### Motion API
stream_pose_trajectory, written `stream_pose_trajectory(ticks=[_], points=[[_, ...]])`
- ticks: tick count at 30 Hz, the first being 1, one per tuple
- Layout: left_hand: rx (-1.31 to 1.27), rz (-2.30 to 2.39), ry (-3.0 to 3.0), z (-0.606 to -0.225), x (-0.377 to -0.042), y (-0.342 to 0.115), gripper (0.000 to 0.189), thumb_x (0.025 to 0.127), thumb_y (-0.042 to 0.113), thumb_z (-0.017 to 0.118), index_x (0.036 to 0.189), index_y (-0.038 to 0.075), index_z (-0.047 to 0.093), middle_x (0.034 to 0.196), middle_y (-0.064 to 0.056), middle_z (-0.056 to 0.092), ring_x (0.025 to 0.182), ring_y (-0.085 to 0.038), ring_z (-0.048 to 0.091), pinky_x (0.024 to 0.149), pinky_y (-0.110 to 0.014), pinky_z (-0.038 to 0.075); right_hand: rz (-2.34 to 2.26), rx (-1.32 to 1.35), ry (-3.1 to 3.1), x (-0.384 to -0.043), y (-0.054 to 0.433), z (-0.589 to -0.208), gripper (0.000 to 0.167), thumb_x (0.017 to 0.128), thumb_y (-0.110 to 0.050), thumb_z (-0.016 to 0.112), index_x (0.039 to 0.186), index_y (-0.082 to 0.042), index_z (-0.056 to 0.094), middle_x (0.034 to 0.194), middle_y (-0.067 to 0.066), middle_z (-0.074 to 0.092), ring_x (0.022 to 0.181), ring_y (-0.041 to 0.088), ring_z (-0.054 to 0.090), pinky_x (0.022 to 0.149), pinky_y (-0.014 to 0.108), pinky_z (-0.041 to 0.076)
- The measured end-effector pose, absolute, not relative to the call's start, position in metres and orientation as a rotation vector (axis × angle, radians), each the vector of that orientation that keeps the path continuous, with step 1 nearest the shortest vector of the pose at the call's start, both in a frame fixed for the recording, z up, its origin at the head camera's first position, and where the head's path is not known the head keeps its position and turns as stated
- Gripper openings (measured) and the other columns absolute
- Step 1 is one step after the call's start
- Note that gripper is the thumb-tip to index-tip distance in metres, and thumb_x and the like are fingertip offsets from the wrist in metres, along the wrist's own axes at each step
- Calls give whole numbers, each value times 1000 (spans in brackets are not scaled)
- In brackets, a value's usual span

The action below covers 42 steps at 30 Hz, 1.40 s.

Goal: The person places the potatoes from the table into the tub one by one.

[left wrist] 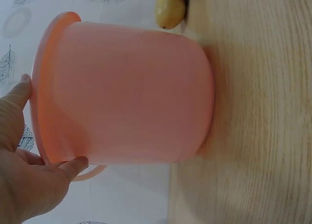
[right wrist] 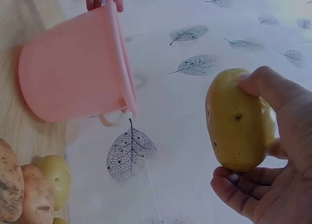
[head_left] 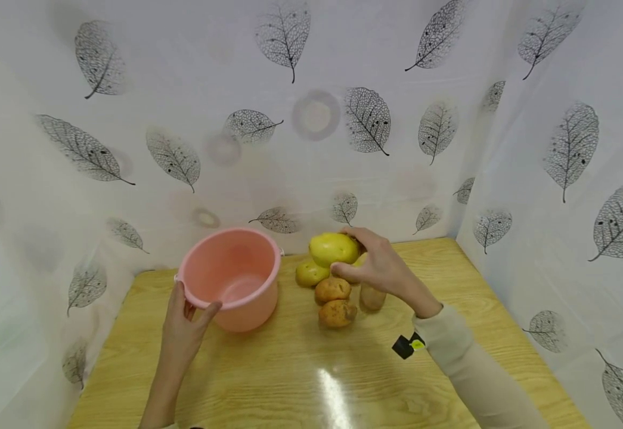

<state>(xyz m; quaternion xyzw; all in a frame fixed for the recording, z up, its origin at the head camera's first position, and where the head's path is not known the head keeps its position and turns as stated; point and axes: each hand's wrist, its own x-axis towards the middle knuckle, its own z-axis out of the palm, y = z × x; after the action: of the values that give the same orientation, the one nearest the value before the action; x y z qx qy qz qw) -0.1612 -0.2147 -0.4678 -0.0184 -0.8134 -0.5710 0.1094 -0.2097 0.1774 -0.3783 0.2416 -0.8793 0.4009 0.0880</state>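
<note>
A pink bucket [head_left: 252,310] stands upright on the table at the left. My left hand [head_left: 182,325] holds its near-left rim, with the thumb lying along the outer wall in the left wrist view. My right hand [head_left: 381,265] grips a yellow potato [head_left: 334,248], raised above the other potatoes to the right of the bucket. The right wrist view shows the held potato [right wrist: 240,121] between thumb and fingers. Below it lie another yellow potato [head_left: 310,274] and brownish potatoes, one [head_left: 332,290] behind another [head_left: 338,313]. A further brown potato [head_left: 372,297] sits partly under my right hand.
The wooden table [head_left: 268,381] reaches a white curtain [head_left: 209,77] with a leaf print at the back and sides. A small black item with a yellow mark [head_left: 409,345] shows beside the right sleeve. The bucket's handle [right wrist: 111,120] hangs down behind its rim.
</note>
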Motion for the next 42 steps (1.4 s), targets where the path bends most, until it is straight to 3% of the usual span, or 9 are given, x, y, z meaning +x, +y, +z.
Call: stream_pose_trajectory(ticks=[4,11,18,25,32,38,42], points=[[-59,-1680,-2389,-469,-161,-215,101,96,12,76,168,15,5,169,-17,15,151,-36,27,113,-12,32,1186,725,-2624,-211,178,-377,65,85,-32,85,138,-4,59,122,10,66,99,21,63,84,38,59],[-53,-1677,-2407,-469,-161,-215,103,96,15,76,168,15,2,170,-17,10,152,-36,26,114,-12,31,1175,774,-2604,-218,168,-383,63,86,-32,85,136,-2,60,120,11,66,97,22,63,84,45,61],[-58,-1685,-2416,-471,-164,-215,104,96,14,76,168,16,2,170,-16,10,152,-36,26,115,-15,31,1211,806,-2630,-229,146,-388,64,86,-35,84,138,-5,60,127,8,64,100,18,62,86,36,60],[-79,-1704,-2379,-470,-165,-214,101,96,15,77,168,18,6,170,-14,15,152,-35,27,115,-15,32,1230,837,-2667,-242,119,-391,65,86,-39,84,139,-10,60,125,1,64,102,15,61,88,32,57],[-78,-1705,-2377,-470,-163,-215,100,96,15,76,168,18,7,169,-14,16,152,-35,27,114,-12,32,1155,901,-2713,-250,86,-389,70,86,-40,85,141,-5,59,124,3,65,102,14,60,87,30,56],[-70,-1696,-2390,-470,-164,-215,102,96,16,76,168,18,4,170,-13,13,153,-34,26,115,-13,31,1110,964,-2746,-256,63,-387,61,88,-41,83,136,-9,61,115,-1,65,96,12,59,81,26,56],[-76,-1701,-2382,-470,-164,-216,102,96,13,76,168,17,3,170,-14,12,153,-34,26,115,-13,31,1106,1018,-2739,-260,49,-389,62,89,-42,82,137,-10,59,118,-2,64,99,11,59,84,25,55]])
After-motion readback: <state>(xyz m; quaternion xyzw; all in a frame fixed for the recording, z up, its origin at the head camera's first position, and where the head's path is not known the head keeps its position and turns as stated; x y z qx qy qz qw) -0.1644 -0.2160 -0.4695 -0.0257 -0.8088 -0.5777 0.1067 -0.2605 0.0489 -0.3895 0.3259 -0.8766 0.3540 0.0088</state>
